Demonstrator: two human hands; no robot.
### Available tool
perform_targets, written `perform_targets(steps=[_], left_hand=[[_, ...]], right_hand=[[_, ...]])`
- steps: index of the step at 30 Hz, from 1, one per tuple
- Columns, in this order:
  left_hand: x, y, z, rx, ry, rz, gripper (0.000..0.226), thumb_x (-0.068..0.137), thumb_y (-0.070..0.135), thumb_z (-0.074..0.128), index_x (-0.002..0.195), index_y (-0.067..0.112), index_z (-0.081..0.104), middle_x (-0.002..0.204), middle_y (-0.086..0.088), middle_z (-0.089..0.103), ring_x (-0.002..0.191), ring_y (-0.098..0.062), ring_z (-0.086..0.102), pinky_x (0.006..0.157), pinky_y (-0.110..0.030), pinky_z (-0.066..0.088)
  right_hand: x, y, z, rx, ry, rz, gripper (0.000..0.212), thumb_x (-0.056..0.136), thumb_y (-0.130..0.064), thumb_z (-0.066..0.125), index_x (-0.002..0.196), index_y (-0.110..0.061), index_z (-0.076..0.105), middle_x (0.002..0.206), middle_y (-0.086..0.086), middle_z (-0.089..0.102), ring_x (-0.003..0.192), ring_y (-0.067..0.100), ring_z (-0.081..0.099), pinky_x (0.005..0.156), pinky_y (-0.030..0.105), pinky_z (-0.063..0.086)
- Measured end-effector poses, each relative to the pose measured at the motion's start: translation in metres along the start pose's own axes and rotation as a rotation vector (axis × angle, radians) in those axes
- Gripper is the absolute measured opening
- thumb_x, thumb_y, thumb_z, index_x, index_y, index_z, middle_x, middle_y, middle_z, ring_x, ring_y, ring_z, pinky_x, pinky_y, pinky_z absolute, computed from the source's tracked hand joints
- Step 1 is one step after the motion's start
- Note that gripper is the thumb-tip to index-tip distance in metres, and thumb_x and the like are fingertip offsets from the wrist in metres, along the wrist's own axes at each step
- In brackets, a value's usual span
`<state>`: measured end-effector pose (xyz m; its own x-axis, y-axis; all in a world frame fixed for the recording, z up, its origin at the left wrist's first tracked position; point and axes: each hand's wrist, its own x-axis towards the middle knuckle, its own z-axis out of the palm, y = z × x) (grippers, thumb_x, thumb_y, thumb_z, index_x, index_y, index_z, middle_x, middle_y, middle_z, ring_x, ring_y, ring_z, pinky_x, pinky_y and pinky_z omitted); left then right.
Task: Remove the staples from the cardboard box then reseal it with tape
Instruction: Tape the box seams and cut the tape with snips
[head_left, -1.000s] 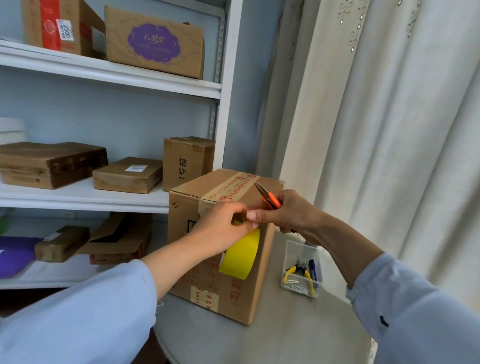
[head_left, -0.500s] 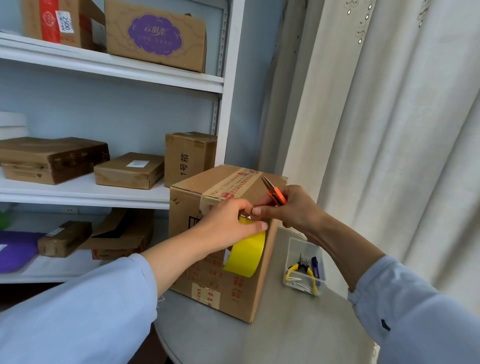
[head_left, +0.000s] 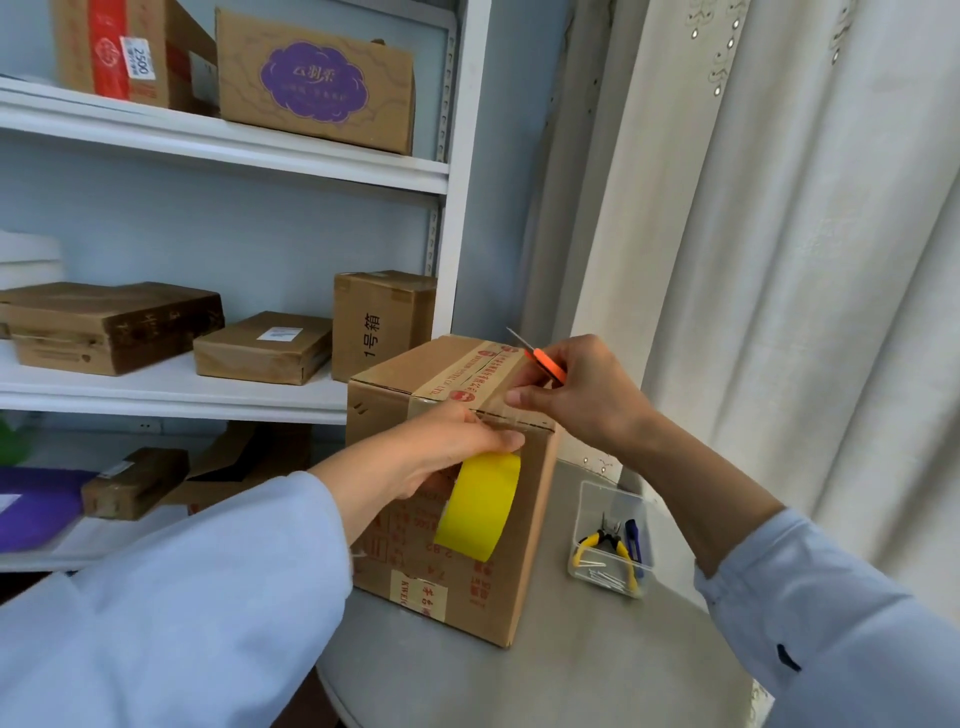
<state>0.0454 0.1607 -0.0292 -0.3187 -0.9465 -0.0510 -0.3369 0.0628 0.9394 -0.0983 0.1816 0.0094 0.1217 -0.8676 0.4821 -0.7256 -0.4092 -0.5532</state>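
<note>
Seven cardboard boxes (head_left: 452, 499), one yellow tape roll (head_left: 480, 506), one clear tray (head_left: 610, 540), two hands (head_left: 436, 447).

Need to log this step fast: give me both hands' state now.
Left hand: grips the yellow tape roll against the box.
Right hand: holds orange scissors, fingertips on the box top.
</note>
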Motion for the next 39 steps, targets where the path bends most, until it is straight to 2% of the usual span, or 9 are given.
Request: perform_targets(steps=[5,8,13,16,18,21,23,32,39], left_hand=[[-0.001,-0.006,0.006,-0.074,0.009,0.139,0.022,0.083,0.037,0.069,0.096,0.02,0.064,0.109,0.006,0.062,0.105,-0.013,0.055,0.083,-0.025,0.041],[-0.005,-0.008,0.007,-0.234,0.02,0.143,0.009,0.084,0.032,0.069,0.087,0.023,0.067,0.097,0.002,0.067,0.093,-0.014,0.061,0.075,-0.026,0.045],[-0.004,-0.015,0.006,-0.143,-0.042,0.038,0.019,0.084,0.03,0.069,0.07,0.019,0.063,0.07,0.003,0.065,0.068,-0.012,0.058,0.063,-0.024,0.042],[-0.001,-0.01,0.006,-0.099,-0.082,-0.006,0.018,0.085,0.029,0.069,0.071,0.019,0.063,0.066,0.003,0.064,0.066,-0.012,0.059,0.062,-0.024,0.043],[0.002,-0.007,0.005,-0.114,-0.085,-0.004,0.013,0.083,0.025,0.071,0.075,0.018,0.064,0.073,0.0,0.067,0.073,-0.016,0.062,0.071,-0.027,0.049],[0.009,-0.005,0.006,-0.15,-0.064,-0.003,0.009,0.08,0.022,0.073,0.074,0.016,0.071,0.09,-0.005,0.072,0.095,-0.023,0.064,0.097,-0.038,0.046],[0.013,-0.004,0.008,-0.141,-0.057,-0.028,0.013,0.078,0.025,0.075,0.071,0.016,0.074,0.093,-0.005,0.072,0.102,-0.025,0.062,0.101,-0.042,0.043],[0.028,-0.003,0.01,-0.17,-0.035,-0.054,0.027,0.082,0.04,0.069,0.068,0.017,0.075,0.084,-0.001,0.067,0.093,-0.022,0.06,0.078,-0.03,0.047],[0.035,-0.004,0.013,-0.154,-0.003,-0.055,0.027,0.084,0.032,0.069,0.062,0.018,0.073,0.08,0.002,0.069,0.089,-0.018,0.059,0.074,-0.028,0.041]], right_hand=[[0.007,-0.001,-0.01,0.067,0.026,0.082,0.016,0.08,-0.012,0.075,0.068,-0.018,0.065,0.08,0.001,0.067,0.079,0.008,0.066,0.067,0.019,0.052],[0.007,-0.001,-0.017,0.128,0.009,0.141,0.013,0.08,-0.012,0.075,0.071,-0.014,0.065,0.065,-0.005,0.057,0.048,-0.006,0.054,0.043,0.006,0.036],[0.006,-0.009,-0.012,-0.076,-0.128,0.112,0.009,0.079,-0.012,0.075,0.085,-0.009,0.069,0.091,0.001,0.068,0.085,0.012,0.064,0.073,0.022,0.053],[0.006,-0.005,-0.015,-0.035,-0.157,0.165,0.006,0.081,-0.009,0.074,0.083,-0.009,0.068,0.083,-0.002,0.066,0.071,0.007,0.06,0.059,0.013,0.048],[0.007,-0.001,-0.019,0.011,-0.179,0.225,0.006,0.083,-0.008,0.071,0.079,-0.008,0.067,0.076,-0.003,0.063,0.055,0.005,0.05,0.045,0.011,0.038],[0.014,0.005,-0.023,0.051,-0.204,0.287,0.007,0.085,-0.01,0.07,0.081,-0.005,0.066,0.074,-0.002,0.062,0.052,0.009,0.043,0.044,0.018,0.035],[0.018,0.009,-0.023,0.055,-0.228,0.32,0.01,0.085,-0.012,0.07,0.088,-0.002,0.067,0.071,-0.001,0.06,0.052,0.01,0.041,0.044,0.018,0.035],[0.031,0.028,-0.023,0.057,-0.277,0.356,0.01,0.086,-0.014,0.07,0.09,-0.006,0.067,0.044,-0.011,0.051,0.047,0.008,0.038,0.039,0.015,0.033],[0.034,0.039,-0.02,0.064,-0.302,0.37,0.017,0.084,-0.014,0.071,0.094,0.0,0.067,0.057,-0.003,0.051,0.049,0.009,0.038,0.041,0.017,0.032]])
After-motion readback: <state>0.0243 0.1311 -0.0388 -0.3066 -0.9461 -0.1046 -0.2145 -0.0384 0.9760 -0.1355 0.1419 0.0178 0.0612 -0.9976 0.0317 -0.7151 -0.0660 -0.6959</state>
